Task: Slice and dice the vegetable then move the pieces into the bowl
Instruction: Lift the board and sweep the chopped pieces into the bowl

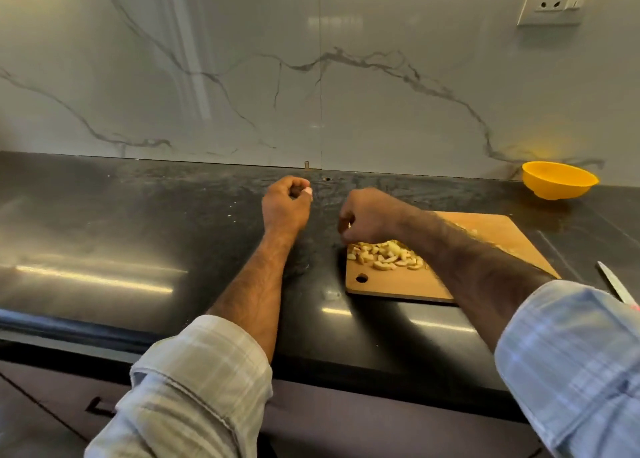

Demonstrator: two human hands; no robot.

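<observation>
- The diced vegetable pieces [388,255] are lying in a loose heap at the near-left part of the wooden cutting board [498,236], close to the board's left edge and just behind its hanging hole.
- The right hand [369,217] is hovering over the heap's far-left side with its fingers curled downward at the board's corner; whether they are pinching any pieces cannot be told.
- The left hand [285,203] is hanging above the bare black countertop [138,232], left of the board, with its fingers curled in and a small pale piece showing at the fingertips.
- The yellow bowl [559,179] is sitting far right against the marble backsplash [311,76], well apart from the board, with open counter lying between them.
- A knife blade [614,282] is lying on the counter just right of the board, near the right sleeve [571,360].
</observation>
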